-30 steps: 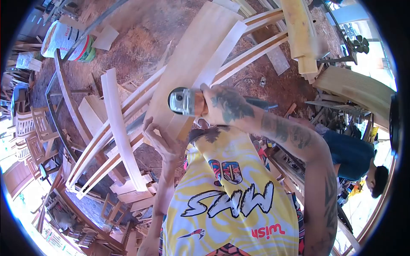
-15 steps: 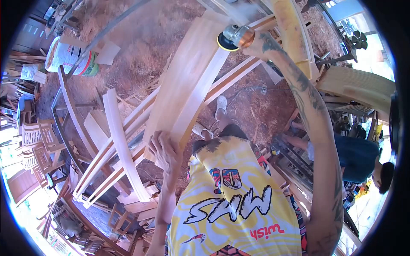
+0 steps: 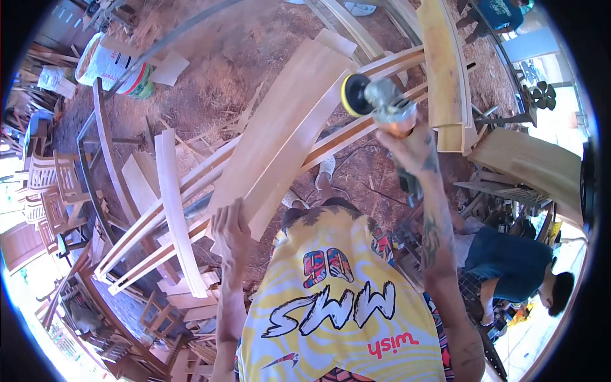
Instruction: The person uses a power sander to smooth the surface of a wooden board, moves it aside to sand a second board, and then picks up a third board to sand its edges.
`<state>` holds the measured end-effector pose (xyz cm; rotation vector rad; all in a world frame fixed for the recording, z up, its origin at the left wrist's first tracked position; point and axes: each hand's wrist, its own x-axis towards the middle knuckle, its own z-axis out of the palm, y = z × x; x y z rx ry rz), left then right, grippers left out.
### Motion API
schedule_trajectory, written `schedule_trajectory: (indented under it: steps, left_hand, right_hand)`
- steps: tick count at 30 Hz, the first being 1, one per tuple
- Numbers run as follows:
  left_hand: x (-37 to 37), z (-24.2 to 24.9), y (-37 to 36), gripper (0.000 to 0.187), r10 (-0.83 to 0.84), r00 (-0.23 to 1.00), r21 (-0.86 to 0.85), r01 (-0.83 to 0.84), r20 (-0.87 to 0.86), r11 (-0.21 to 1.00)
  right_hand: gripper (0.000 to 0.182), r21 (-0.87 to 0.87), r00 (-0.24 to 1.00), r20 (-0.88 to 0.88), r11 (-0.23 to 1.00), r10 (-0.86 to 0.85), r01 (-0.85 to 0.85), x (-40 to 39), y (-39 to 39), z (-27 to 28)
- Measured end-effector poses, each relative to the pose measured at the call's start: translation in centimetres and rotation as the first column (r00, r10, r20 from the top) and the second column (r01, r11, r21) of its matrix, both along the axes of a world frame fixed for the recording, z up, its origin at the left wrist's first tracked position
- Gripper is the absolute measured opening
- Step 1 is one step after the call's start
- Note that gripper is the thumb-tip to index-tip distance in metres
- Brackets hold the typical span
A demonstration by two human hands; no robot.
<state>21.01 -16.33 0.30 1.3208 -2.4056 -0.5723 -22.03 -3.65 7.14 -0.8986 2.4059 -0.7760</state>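
Observation:
My right hand (image 3: 410, 149) is wrapped round an angle grinder (image 3: 389, 105) with a yellow-edged sanding disc. The disc is tilted up, off the wood, to the right of a wide curved wooden board (image 3: 289, 105). That board slopes away from me across two long wooden rails (image 3: 344, 141), its smooth pale side face turned toward me. My left hand (image 3: 230, 226) grips the board's near end, fingers curled over the edge. Left of it, a narrow curved wooden strip (image 3: 172, 210) lies across the same rails.
Curved boards (image 3: 445, 70) rest at the right end of the rails. A co-worker in a dark shirt (image 3: 506, 261) bends at the right. Wooden chairs (image 3: 48, 178) and a white sack (image 3: 105, 63) stand left. Sawdust and a cable cover the floor.
My right hand has drawn the grinder back toward me and to the right, off the board, turning the disc up. My left hand stays on the board's near end.

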Motion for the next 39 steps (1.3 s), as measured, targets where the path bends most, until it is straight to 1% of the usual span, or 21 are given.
schedule_trajectory:
  steps: [1, 4, 5, 8, 12, 14, 16, 18, 19, 21, 24, 27, 30, 31, 34, 37, 39]
  left_hand:
    - [-0.7, 0.0, -0.6, 0.016, -0.010, 0.997, -0.100, 0.002, -0.081, 0.995]
    - [-1.4, -1.4, -1.2, 0.017, 0.035, 0.991, -0.181, -0.058, -0.130, 0.982]
    - [-1.3, -2.3, -0.8, 0.018, 0.089, 0.982, -0.069, -0.102, -0.167, 0.992]
    - [-0.5, -4.4, -0.2, 0.018, 0.114, 0.976, 0.040, -0.108, -0.184, 0.993]
    - [-0.2, -5.0, 0.3, 0.017, 0.112, 0.967, 0.015, -0.112, -0.229, 0.994]
    - [-0.3, -4.5, 0.2, 0.017, 0.107, 0.960, 0.011, -0.108, -0.259, 0.994]
    - [-0.2, -4.5, 0.2, 0.018, 0.104, 0.956, 0.005, -0.107, -0.273, 0.994]
    - [-0.3, -4.7, 0.0, 0.019, 0.094, 0.952, -0.003, -0.099, -0.291, 0.995]
    - [-0.2, -4.8, -0.1, 0.020, 0.085, 0.951, -0.006, -0.090, -0.297, 0.996]
    - [-0.2, -4.7, -0.1, 0.021, 0.072, 0.950, -0.007, -0.077, -0.304, 0.997]
    - [-0.2, -4.2, -0.5, 0.021, 0.054, 0.951, -0.005, -0.058, -0.305, 0.998]
    - [0.0, -4.0, -0.7, 0.021, 0.033, 0.953, -0.011, -0.038, -0.302, 0.999]
    - [0.0, -4.2, -0.7, 0.020, 0.028, 0.952, -0.002, -0.029, -0.305, 1.000]
    - [0.1, -4.2, -0.7, 0.020, 0.029, 0.953, 0.006, -0.028, -0.301, 1.000]
    - [0.2, -3.9, -0.9, 0.019, 0.033, 0.954, 0.017, -0.029, -0.297, 0.999]
    - [0.0, -4.0, -1.0, 0.019, 0.037, 0.952, 0.022, -0.032, -0.304, 0.999]
    - [0.1, -4.0, -1.0, 0.019, 0.037, 0.953, 0.023, -0.031, -0.301, 0.999]
  right_hand:
    - [0.060, 0.000, 0.999, -0.012, 0.999, 0.051, -0.051, 1.7, 0.1, -0.2]
    - [0.059, 0.008, 0.978, -0.039, 0.979, 0.204, -0.204, 6.1, -0.5, -0.6]
    - [0.058, 0.017, 0.968, -0.043, 0.969, 0.249, -0.248, 7.4, -0.8, -0.7]
    - [0.057, 0.063, 0.934, -0.042, 0.934, 0.354, -0.351, 10.9, -1.6, -0.6]
    - [0.056, 0.176, 0.910, 0.006, 0.895, 0.416, -0.410, 13.0, -2.2, 0.0]
    - [0.056, 0.115, 0.900, 0.039, 0.892, 0.435, -0.437, 12.9, -2.5, 0.0]
    - [0.056, 0.130, 0.903, -0.073, 0.902, 0.422, -0.411, 11.9, -2.1, -1.5]
    - [0.056, 0.103, 0.908, -0.123, 0.915, 0.401, -0.391, 10.2, -2.0, -1.8]
    - [0.056, 0.071, 0.916, -0.110, 0.922, 0.386, -0.380, 9.3, -2.3, -1.5]
    - [0.056, 0.084, 0.935, -0.125, 0.942, 0.333, -0.325, 7.1, -3.0, -1.5]
    - [0.055, 0.206, 0.949, -0.226, 0.963, 0.219, -0.173, 2.9, -3.7, -3.2]
    - [0.058, 0.214, 0.963, -0.225, 0.972, 0.149, -0.100, -1.8, -5.2, -4.1]
    - [0.061, 0.215, 0.969, -0.238, 0.977, 0.068, -0.016, -5.7, -6.1, -3.6]
    - [0.063, 0.262, 0.941, -0.329, 0.965, 0.084, 0.005, -6.2, -6.3, -3.3]
    - [0.062, 0.291, 0.935, -0.338, 0.957, 0.113, -0.010, -5.0, -6.5, -2.9]
    - [0.059, 0.178, 0.970, -0.199, 0.979, 0.139, -0.103, -0.1, -6.6, -1.8]
    - [0.056, 0.162, 0.969, -0.153, 0.972, 0.194, -0.169, 3.2, -6.2, -1.4]
